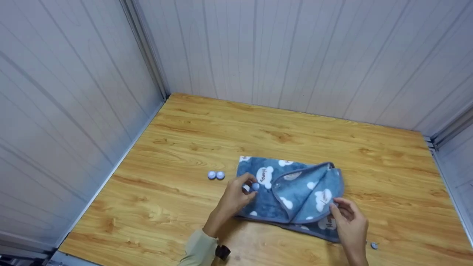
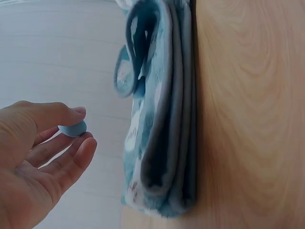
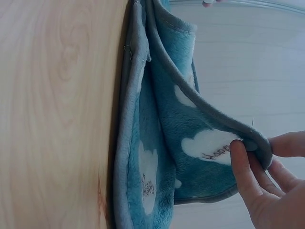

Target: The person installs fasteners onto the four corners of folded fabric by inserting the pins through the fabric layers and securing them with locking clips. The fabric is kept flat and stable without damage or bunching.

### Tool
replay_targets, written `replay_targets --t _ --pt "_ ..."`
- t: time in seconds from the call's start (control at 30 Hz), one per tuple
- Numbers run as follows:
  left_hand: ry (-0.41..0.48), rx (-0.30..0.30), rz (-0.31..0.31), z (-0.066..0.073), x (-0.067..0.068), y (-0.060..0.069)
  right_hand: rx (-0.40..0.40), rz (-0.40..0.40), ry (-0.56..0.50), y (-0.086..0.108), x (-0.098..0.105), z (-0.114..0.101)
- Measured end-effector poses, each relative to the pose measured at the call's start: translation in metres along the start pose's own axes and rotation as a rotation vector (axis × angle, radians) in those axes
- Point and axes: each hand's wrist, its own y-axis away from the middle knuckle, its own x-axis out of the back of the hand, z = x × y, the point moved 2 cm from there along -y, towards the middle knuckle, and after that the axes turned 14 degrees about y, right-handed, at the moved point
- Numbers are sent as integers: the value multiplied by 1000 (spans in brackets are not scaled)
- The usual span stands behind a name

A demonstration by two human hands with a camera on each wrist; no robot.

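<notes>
A folded blue fleece cloth with white cloud shapes and grey edging [image 1: 262, 207] lies on the table, its top layer folded back. Above its left part, my left hand [image 1: 231, 197] pinches a small round blue piece [image 2: 74, 129] between thumb and fingers, apart from the cloth in the left wrist view. At the cloth's right side, my right hand [image 1: 351, 225] pinches the grey-edged upper layer [image 3: 209, 112]. Between those fingers a round blue piece [image 3: 249, 145] lies against the fabric, and a thin pin tip [image 3: 252, 122] sticks up from the edging.
Two round pale-blue pieces [image 1: 220, 175] sit side by side on the wooden table [image 1: 177, 147], left of the cloth. Another small piece [image 1: 374, 245] lies right of my right hand. Pale panel walls [image 1: 236, 51] stand around the table's back and sides.
</notes>
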Motion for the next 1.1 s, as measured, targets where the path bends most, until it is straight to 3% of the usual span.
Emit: replay_targets --t 0.47,1.1 --pt "-10 -41 -61 5 -17 -6 -33 -24 34 -2 1 -5" --pt "-29 -27 -146 15 -48 -16 -61 -48 40 -1 -1 -5"
